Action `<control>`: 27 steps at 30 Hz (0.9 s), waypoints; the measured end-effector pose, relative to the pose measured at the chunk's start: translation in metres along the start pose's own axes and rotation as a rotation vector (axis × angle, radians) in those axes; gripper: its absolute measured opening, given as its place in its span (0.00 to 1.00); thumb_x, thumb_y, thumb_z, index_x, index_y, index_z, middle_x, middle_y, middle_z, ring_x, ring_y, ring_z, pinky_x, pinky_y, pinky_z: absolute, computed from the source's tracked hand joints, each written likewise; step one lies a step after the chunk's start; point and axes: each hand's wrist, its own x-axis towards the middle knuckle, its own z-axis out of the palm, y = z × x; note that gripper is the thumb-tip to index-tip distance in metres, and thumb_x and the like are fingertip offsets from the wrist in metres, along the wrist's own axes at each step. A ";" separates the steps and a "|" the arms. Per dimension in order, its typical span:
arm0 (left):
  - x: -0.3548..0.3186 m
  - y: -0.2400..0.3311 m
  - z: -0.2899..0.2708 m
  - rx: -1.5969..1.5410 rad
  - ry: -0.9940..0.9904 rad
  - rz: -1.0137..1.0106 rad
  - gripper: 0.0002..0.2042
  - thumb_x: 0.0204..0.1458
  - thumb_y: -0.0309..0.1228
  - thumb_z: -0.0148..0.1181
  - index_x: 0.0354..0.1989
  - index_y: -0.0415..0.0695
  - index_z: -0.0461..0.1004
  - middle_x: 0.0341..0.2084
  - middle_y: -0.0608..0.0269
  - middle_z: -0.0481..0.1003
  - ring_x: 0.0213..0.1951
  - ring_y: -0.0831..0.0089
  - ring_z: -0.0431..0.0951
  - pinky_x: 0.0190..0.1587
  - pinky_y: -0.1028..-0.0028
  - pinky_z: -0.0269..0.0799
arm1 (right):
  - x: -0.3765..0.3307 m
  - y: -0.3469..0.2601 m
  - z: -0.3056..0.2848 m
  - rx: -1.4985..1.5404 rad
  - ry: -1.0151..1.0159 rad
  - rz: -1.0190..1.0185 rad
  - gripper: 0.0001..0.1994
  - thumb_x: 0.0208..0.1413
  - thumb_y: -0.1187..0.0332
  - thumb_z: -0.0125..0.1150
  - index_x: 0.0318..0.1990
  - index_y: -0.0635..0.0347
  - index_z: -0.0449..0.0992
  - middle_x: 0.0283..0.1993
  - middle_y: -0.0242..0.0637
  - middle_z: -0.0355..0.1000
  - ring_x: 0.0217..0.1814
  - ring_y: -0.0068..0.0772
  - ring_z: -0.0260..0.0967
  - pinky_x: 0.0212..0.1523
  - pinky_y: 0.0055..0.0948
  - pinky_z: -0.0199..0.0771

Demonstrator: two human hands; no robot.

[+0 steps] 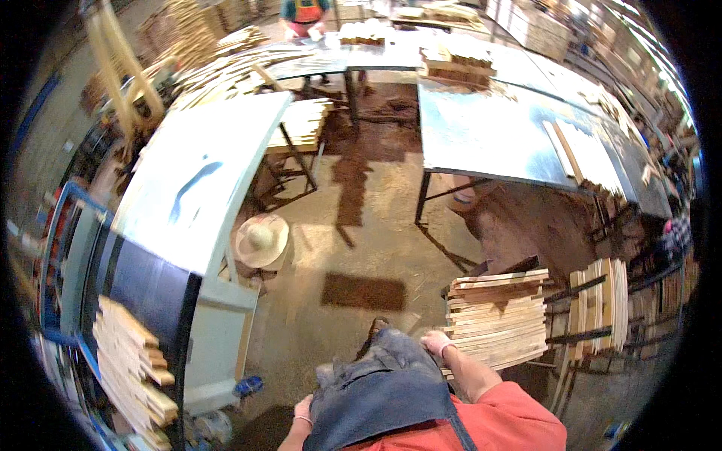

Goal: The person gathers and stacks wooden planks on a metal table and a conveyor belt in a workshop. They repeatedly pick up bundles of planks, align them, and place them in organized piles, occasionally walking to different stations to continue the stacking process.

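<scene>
My right hand (436,343), with a pale band at the wrist, is beside the left ends of a stack of light wooden strips (500,319). Its fingers look curled in, and whether they touch the strips or hold anything is hidden. Low by my left side, my left hand (302,411) is partly covered by my dark apron (376,413); its fingers do not show. The strips lie side by side on a dark metal stand at my right.
More boards (602,308) stand on a rack farther right. At left, a machine with a pale table (195,173) carries wood pieces (131,368) at its near end. A straw hat (261,240) is beside it. Ahead are metal-topped tables (481,135) and a person (304,13).
</scene>
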 end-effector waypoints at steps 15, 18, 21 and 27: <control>0.192 0.290 0.168 0.901 -0.406 0.365 0.17 0.72 0.43 0.52 0.55 0.51 0.85 0.51 0.53 0.87 0.54 0.53 0.87 0.54 0.58 0.82 | 0.195 0.092 -0.191 0.885 0.002 0.615 0.23 0.62 0.50 0.63 0.49 0.64 0.84 0.51 0.56 0.84 0.55 0.55 0.83 0.54 0.48 0.81; 0.242 0.396 0.204 1.335 -0.415 0.539 0.17 0.71 0.45 0.55 0.57 0.54 0.85 0.52 0.54 0.88 0.55 0.52 0.88 0.53 0.58 0.83 | 0.225 0.126 -0.220 0.499 -0.021 0.430 0.17 0.61 0.54 0.66 0.47 0.57 0.85 0.50 0.51 0.83 0.57 0.55 0.81 0.54 0.48 0.82; 0.274 0.500 0.254 1.308 -0.423 0.459 0.18 0.68 0.45 0.58 0.59 0.55 0.85 0.54 0.51 0.87 0.56 0.47 0.87 0.54 0.53 0.83 | 0.247 0.155 -0.265 0.189 -0.142 0.336 0.11 0.57 0.59 0.68 0.44 0.49 0.84 0.46 0.43 0.81 0.58 0.53 0.79 0.57 0.50 0.82; 0.319 0.715 0.379 0.533 -0.204 0.120 0.11 0.63 0.40 0.66 0.44 0.45 0.83 0.41 0.59 0.82 0.42 0.63 0.82 0.44 0.61 0.78 | 0.330 0.164 -0.383 1.442 0.224 0.913 0.12 0.62 0.59 0.65 0.43 0.59 0.83 0.46 0.48 0.82 0.53 0.55 0.80 0.54 0.45 0.80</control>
